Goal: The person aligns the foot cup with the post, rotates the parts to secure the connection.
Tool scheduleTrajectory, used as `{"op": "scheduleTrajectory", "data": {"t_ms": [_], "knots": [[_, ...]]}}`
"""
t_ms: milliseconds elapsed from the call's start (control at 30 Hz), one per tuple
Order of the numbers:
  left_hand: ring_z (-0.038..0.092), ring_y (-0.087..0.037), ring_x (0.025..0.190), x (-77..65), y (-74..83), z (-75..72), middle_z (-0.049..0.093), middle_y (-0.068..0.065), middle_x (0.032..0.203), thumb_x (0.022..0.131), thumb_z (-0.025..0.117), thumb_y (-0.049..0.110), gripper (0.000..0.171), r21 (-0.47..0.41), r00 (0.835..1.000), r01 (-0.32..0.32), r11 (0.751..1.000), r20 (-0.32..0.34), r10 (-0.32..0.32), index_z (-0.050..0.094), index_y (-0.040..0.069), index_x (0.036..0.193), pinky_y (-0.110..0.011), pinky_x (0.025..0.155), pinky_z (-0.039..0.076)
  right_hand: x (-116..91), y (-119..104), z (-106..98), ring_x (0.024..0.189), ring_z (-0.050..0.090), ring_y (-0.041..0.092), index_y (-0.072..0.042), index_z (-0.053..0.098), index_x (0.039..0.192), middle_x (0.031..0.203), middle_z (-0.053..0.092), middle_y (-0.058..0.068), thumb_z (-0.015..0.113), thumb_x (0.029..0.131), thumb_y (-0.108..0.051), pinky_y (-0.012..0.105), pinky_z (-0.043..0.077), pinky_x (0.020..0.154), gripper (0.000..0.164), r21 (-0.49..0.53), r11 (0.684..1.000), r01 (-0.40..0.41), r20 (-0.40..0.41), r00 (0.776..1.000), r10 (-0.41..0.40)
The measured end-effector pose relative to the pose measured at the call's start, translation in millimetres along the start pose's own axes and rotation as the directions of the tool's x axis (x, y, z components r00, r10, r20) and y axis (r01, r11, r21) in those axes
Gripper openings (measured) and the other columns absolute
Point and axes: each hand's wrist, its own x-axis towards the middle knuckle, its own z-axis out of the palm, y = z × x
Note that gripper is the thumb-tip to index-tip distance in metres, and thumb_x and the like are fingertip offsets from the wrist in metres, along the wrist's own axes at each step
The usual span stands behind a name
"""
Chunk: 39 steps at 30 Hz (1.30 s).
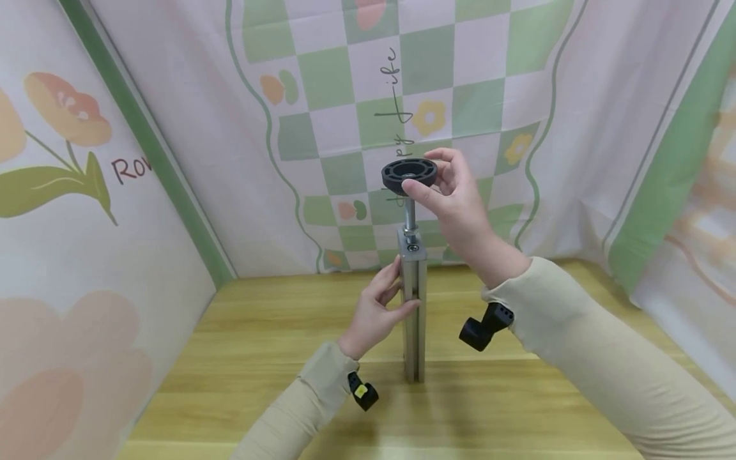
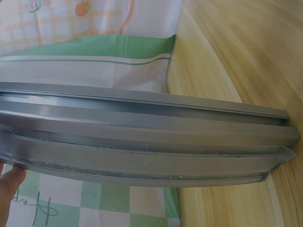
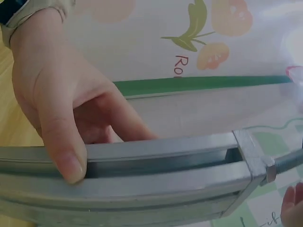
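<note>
A grey slotted aluminium profile (image 1: 414, 332) stands upright on the wooden table, its end plate (image 1: 413, 248) on top. From that plate rises a threaded rod (image 1: 410, 214) with a nut, topped by a round black levelling foot (image 1: 409, 172) facing up. My left hand (image 1: 376, 310) grips the profile's upper half, thumb on the near side and fingers behind; the right wrist view shows this thumb (image 3: 70, 163) across the slot. My right hand (image 1: 454, 195) pinches the foot's rim from the right. In the left wrist view the profile's lower end (image 2: 279, 137) meets the table.
The wooden table (image 1: 259, 332) spreads beneath both hands. Printed curtains hang on all sides: a green checked one (image 1: 425, 57) behind, a flowered one (image 1: 52, 255) at left. Black wrist cameras (image 1: 485, 327) sit on the sleeves.
</note>
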Motion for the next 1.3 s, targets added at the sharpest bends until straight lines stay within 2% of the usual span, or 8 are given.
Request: {"op": "scheduleTrajectory", "data": {"t_ms": [133,333,467,600,833,967,1167,1300], "knots": [[0.042,-0.037,0.129,-0.2,0.5,0.1,0.033,-0.024,0.146,0.080,0.063,-0.016,0.076,0.001,1.000,0.006,1.000,-0.001,-0.006,0.025,-0.004,0.145,-0.035,0.106,0.043,3,3,-4,0.108,0.052,0.014,-0.005,0.033,0.132,0.121,0.046,0.008,0.051,0.090,-0.009,0.023,0.040,0.105,0.045,0.205,0.978,-0.049,0.119,0.993,0.025],[0.043,-0.038,0.128,-0.2,-0.2,-0.3,0.034,-0.024,0.146,0.081,0.063,-0.016,0.076,0.000,1.000,-0.005,1.000,0.000,0.005,0.025,-0.003,0.145,-0.037,0.106,0.043,10,10,-9,0.109,0.052,0.014,-0.005,0.035,0.135,0.122,0.049,0.006,0.056,0.092,-0.027,0.024,0.042,0.099,0.053,0.357,0.925,-0.132,0.305,0.952,0.019],[0.042,-0.037,0.129,0.0,-0.5,-0.5,0.034,-0.025,0.145,0.081,0.063,-0.015,0.076,0.003,1.000,-0.007,1.000,-0.002,0.007,0.025,-0.004,0.145,-0.036,0.106,0.043,14,13,-12,0.106,0.055,0.016,-0.007,0.043,0.130,0.120,0.053,0.005,0.038,0.099,-0.027,0.028,0.046,0.097,0.037,0.475,0.853,-0.216,0.415,0.910,0.000],[0.041,-0.036,0.130,0.0,-0.4,-0.7,0.033,-0.024,0.146,0.082,0.063,-0.015,0.075,0.003,1.000,0.006,1.000,-0.001,-0.006,0.025,-0.003,0.145,-0.032,0.106,0.043,18,17,-16,0.107,0.057,0.020,-0.007,0.047,0.129,0.121,0.054,0.007,0.017,0.100,-0.022,0.031,0.048,0.098,0.044,0.566,0.770,-0.294,0.481,0.876,-0.019],[0.041,-0.037,0.131,0.2,0.5,-0.8,0.033,-0.023,0.147,0.082,0.064,-0.014,0.075,-0.001,1.000,0.007,1.000,0.000,-0.007,0.025,-0.003,0.145,-0.034,0.107,0.042,22,23,-21,0.106,0.058,0.022,-0.005,0.043,0.131,0.120,0.054,0.010,0.021,0.095,-0.015,0.035,0.047,0.100,0.044,0.618,0.698,-0.361,0.549,0.834,-0.055],[0.041,-0.037,0.130,0.5,-0.2,-0.8,0.033,-0.023,0.147,0.082,0.064,-0.014,0.075,0.002,1.000,0.004,1.000,0.001,-0.004,0.025,-0.003,0.145,-0.035,0.107,0.043,23,25,-22,0.104,0.059,0.022,-0.004,0.043,0.130,0.119,0.054,0.011,0.028,0.095,-0.014,0.035,0.048,0.099,0.040,0.630,0.686,-0.365,0.556,0.828,-0.070],[0.042,-0.038,0.129,0.6,-0.3,-0.3,0.033,-0.024,0.146,0.081,0.063,-0.015,0.075,-0.001,1.000,-0.001,1.000,-0.004,0.001,0.025,-0.004,0.145,-0.036,0.107,0.042,21,21,-21,0.098,0.059,0.019,-0.008,0.051,0.125,0.115,0.058,0.008,0.032,0.095,-0.018,0.028,0.051,0.086,0.037,0.563,0.771,-0.297,0.516,0.855,-0.047],[0.041,-0.038,0.130,0.3,-0.8,-0.1,0.033,-0.024,0.146,0.081,0.064,-0.015,0.076,-0.006,1.000,0.001,1.000,-0.006,-0.001,0.025,-0.003,0.145,-0.036,0.107,0.042,21,22,-22,0.097,0.060,0.018,-0.009,0.050,0.126,0.116,0.060,0.007,0.035,0.097,-0.017,0.026,0.050,0.085,0.034,0.520,0.820,-0.241,0.513,0.855,-0.074]]}}
